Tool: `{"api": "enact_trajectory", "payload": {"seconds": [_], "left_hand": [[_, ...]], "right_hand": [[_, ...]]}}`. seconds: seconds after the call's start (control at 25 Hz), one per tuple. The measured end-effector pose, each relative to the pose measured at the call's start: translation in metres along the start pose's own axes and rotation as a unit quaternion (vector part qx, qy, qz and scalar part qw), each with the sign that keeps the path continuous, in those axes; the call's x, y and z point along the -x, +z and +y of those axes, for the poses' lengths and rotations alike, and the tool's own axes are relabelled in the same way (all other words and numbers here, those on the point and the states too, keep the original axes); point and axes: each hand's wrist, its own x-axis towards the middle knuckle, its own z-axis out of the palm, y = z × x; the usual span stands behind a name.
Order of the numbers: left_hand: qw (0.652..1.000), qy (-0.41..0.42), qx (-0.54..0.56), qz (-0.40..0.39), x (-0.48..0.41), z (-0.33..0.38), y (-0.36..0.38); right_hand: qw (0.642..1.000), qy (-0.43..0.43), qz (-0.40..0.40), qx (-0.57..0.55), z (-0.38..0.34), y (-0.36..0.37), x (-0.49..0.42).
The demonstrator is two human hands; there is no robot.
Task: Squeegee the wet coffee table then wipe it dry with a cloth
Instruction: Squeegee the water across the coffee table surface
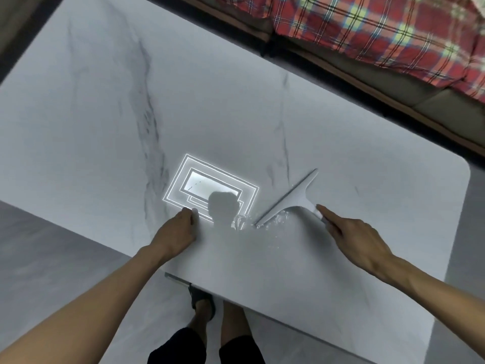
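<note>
Looking straight down on a white, grey-veined marble-look worktop (105, 114). Gripping a white squeegee (286, 199) in the right hand (351, 235), with the forefinger stretched along the handle and the remaining fingers (331, 227) curled round it. Squeegee set on the worktop toward its right end, blade edge down on the surface and slanting from near-left to far-right. Scattered along the near end of the blade and just beside it, water droplets (275, 222) glinting on the stone. Resting on the worktop well apart from the squeegee, near the front edge: the left hand (178, 229), knuckles up, fingers bent under, with nothing seen in its grip. Just beyond that hand, mirrored in the glossy surface, a bright rectangular ceiling light reflection (210, 185) crossed by a dark head-shaped silhouette. Past the far edge, a red plaid blanket (380, 30) over a brown-framed sofa (393, 93). Below the near edge, bare legs in black shorts (183, 348) and a dark sandal (200, 298) on grey floor (52, 245).
</note>
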Motion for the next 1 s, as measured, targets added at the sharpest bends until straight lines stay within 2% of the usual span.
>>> {"api": "enact_trajectory", "payload": {"seconds": [0.12, 0.24, 0.32, 0.4, 0.48, 0.52, 0.6, 0.68, 0.76, 0.84, 1.0], "left_hand": [[0.995, -0.019, 0.015, 0.096, 0.012, -0.021, -0.01], [0.975, -0.075, 0.07, 0.196, 0.02, -0.054, -0.027], [0.959, -0.131, 0.09, 0.234, 0.023, -0.082, -0.038], [0.944, -0.169, 0.105, 0.263, 0.023, -0.108, -0.046], [0.941, -0.173, 0.11, 0.271, 0.021, -0.125, -0.048], [0.942, -0.17, 0.113, 0.265, 0.019, -0.129, -0.047], [0.952, -0.165, 0.112, 0.231, 0.017, -0.13, -0.045], [0.97, -0.136, 0.107, 0.173, 0.016, -0.122, -0.038], [0.981, -0.091, 0.112, 0.127, 0.015, -0.109, -0.03], [0.989, -0.04, 0.088, 0.113, 0.01, -0.095, -0.021], [0.998, 0.023, 0.008, 0.054, -0.003, -0.062, -0.001]], "right_hand": [[0.999, -0.049, 0.025, 0.004, -0.035, -0.003, 0.0], [0.977, -0.196, -0.049, 0.067, -0.104, 0.017, -0.025], [0.935, -0.309, -0.1, 0.141, -0.163, 0.044, -0.047], [0.878, -0.411, -0.124, 0.213, -0.22, 0.071, -0.067], [0.843, -0.459, -0.124, 0.254, -0.259, 0.091, -0.081], [0.838, -0.464, -0.114, 0.263, -0.269, 0.094, -0.088], [0.856, -0.445, -0.089, 0.248, -0.274, 0.094, -0.102], [0.89, -0.399, -0.063, 0.211, -0.255, 0.084, -0.11], [0.928, -0.331, -0.051, 0.162, -0.217, 0.071, -0.108], [0.958, -0.26, -0.032, 0.118, -0.171, 0.062, -0.095], [0.989, -0.125, 0.007, 0.08, -0.075, 0.063, -0.038]]}}
